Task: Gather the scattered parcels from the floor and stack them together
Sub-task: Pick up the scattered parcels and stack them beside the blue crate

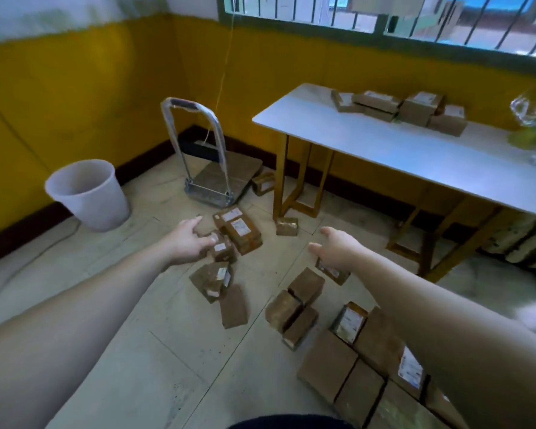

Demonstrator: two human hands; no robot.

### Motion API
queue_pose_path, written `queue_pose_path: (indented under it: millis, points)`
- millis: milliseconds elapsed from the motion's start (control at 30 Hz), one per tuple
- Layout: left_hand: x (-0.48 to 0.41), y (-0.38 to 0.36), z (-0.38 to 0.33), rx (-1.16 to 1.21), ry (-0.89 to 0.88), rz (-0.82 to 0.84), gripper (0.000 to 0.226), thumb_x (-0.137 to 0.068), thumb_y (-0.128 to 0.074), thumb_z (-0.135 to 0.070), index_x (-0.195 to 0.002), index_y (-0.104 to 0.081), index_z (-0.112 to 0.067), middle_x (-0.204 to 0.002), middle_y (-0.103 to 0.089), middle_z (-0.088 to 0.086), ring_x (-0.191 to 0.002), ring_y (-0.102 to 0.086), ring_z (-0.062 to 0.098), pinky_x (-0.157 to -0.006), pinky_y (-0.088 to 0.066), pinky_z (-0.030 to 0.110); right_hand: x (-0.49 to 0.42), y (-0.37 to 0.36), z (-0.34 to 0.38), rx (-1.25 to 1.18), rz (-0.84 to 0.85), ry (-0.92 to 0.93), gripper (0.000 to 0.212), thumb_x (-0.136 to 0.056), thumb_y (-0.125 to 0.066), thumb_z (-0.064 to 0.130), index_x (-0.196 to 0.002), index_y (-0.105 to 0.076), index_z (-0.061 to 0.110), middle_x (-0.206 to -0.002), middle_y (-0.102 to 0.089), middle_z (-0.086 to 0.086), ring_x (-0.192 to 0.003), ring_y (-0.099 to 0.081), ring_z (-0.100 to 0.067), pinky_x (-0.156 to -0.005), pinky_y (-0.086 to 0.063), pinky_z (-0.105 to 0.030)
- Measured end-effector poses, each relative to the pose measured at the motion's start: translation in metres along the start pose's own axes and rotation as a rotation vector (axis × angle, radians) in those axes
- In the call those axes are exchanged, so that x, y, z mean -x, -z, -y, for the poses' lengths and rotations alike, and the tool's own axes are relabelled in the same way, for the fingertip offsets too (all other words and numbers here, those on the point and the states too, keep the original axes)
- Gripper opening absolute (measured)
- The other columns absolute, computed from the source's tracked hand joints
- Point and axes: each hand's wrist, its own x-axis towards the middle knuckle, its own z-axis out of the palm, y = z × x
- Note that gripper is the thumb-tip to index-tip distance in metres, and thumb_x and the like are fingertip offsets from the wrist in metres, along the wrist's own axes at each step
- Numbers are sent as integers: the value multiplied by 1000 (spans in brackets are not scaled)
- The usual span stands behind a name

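Floor tiles [155, 351] carry the scattered parcels [304, 286], mostly loose, none stacked. Your left hand [189, 239] curves half-open at a small parcel [222, 247]; whether it is touching, I cannot tell. Your right hand [338, 249] hovers spread and empty above another parcel [333, 272]. Assessment: gathering barely begun, nearly everything remains. Further boxes [415, 109] sit on the surface [384, 144]; trolley [211, 178] and bin [90, 193] stand beyond

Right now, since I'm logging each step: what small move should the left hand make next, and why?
Probably close the left hand on the small labelled parcel by its thumb: the hand is open right at it, gripping nothing, and the parcel lies on the floor. The right hand is open.
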Motion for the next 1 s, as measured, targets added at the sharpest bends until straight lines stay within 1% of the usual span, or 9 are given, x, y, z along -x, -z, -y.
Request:
queue_pose_path:
  millis: [67,100,233,367,500,667,767,833,1000]
  points:
    - [-10,22,17,-14,9,-1,72,-91,-61,-30,-151,-22,-18,-157,-19,10,-140,-28,27,-110,-27,39,-9,-11,30,6,18,21,70,-90,-56,49,-149,-26,26,-136,-50,-10,-106,-61,-24,-79,-57,-34]
    - [-16,30,24,-23,11,-9,72,-91,-60,-30,-151,-22,-18,-157,-19,10,-141,-26,27,-111,-26,40,-14,-15,42,12,28,30,70,-90,-56,49,-149,-25,27,-137,-49,-10,-107,-61,-24,-81,-56,-34]
    - [-46,50,43,-9,11,-11,70,-92,-60,-29,-151,-23,-19,-157,-20,9,-141,-26,28,-111,-25,41,-40,-20,75,10,65,56,68,-91,-56,47,-149,-26,27,-145,-42,-8,-119,-54,-25,-94,-51,-38]
    - [-87,59,50,-27,27,4,72,-91,-60,-34,-151,-22,-23,-158,-17,6,-143,-22,27,-114,-22,43,-81,-16,98,36,52,68,65,-92,-57,42,-148,-30,21,-147,-42,-6,-128,-47,-24,-94,-44,-32]
    - [-137,67,45,-29,42,11,72,-91,-60,-35,-151,-22,-23,-158,-18,6,-142,-23,27,-112,-24,43,-131,-10,118,33,76,59,63,-96,-53,38,-149,-28,16,-149,-38,-9,-133,-41,-26,-102,-39,-36]
    - [-193,82,46,-53,65,24,72,-90,-61,-35,-151,-23,-23,-158,-19,7,-143,-22,27,-113,-23,42,-181,-11,145,19,92,23,62,-97,-51,36,-150,-27,15,-152,-34,-11,-137,-36,-28,-109,-37,-40]
    - [-226,89,53,-79,77,57,73,-90,-61,-36,-151,-23,-23,-158,-18,7,-143,-22,27,-113,-23,42,-205,-15,159,3,97,-12,62,-97,-51,36,-150,-27,15,-152,-34,-11,-137,-35,-29,-109,-36,-39]
    - [-249,90,57,-107,72,89,73,-90,-60,-37,-151,-22,-24,-158,-18,6,-143,-23,27,-112,-24,42,-220,-20,166,-19,87,-33,62,-97,-53,36,-150,-28,15,-151,-36,-10,-135,-38,-27,-106,-38,-36]
    - [-318,97,73,-201,10,182,73,-89,-61,-38,-150,-24,-25,-157,-22,4,-140,-29,25,-110,-28,41,-262,-45,184,-107,40,-133,62,-95,-55,38,-149,-31,17,-149,-38,-10,-131,-43,-26,-104,-42,-38]
